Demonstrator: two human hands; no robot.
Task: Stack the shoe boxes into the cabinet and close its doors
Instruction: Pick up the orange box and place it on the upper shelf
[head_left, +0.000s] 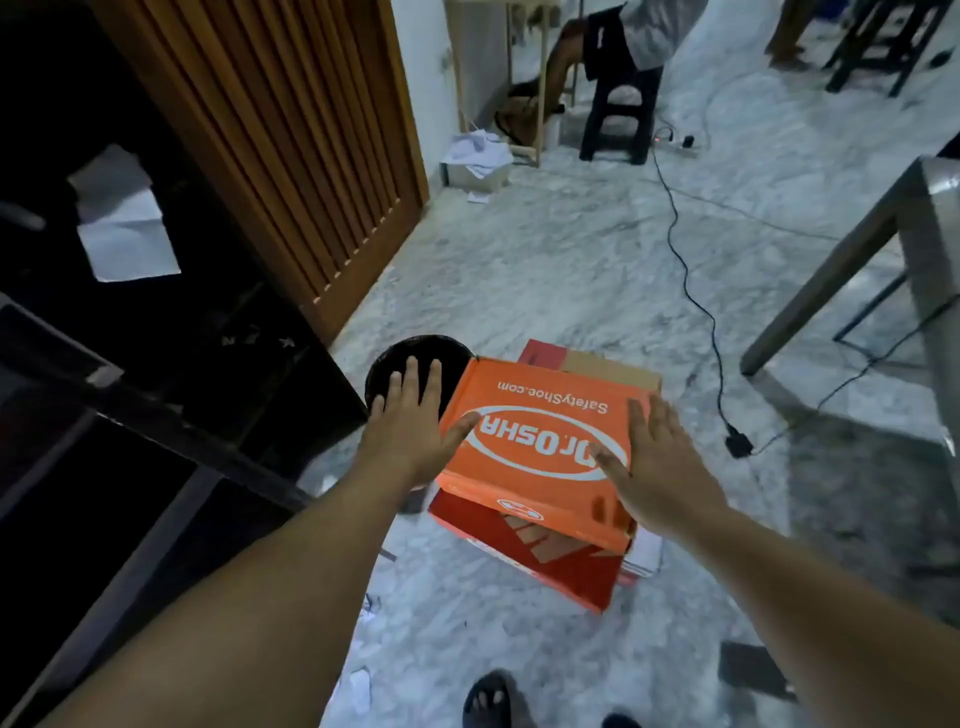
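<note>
Neither hand grips anything: the left hand (410, 434) is spread flat with straight fingers at the near-left edge of the orange shoe box (540, 441), its thumb lying over the lid, and the right hand (657, 467) is likewise spread, fingers straight, over the box's near-right corner; whether either palm actually touches the cardboard cannot be told. Both forearms reach in from the near edge, bare and nearly straight. Going left to right, the cabinet (156, 322) fills the left side, so dark that its shelves and contents are hard to make out; only a pale sheet of paper (122, 223) inside it and a dark shelf edge show clearly. Its slatted wooden door (291, 145) stands open beyond it. A round black object (415, 364) sits on the floor beside the cabinet, partly hidden by the left hand's fingers. The orange box lies on top of a red shoe box (540, 556), skewed so the red one shows at the near side, and a brown cardboard box (602, 366) peeks out behind, mostly covered. The stack rests on the marble floor (545, 270) in the middle of the scene. A black cable (691, 291) runs across the floor to the right, and a metal table leg (831, 265) is cut off by the right edge. A sandalled foot (491, 699) shows at the near edge.
</note>
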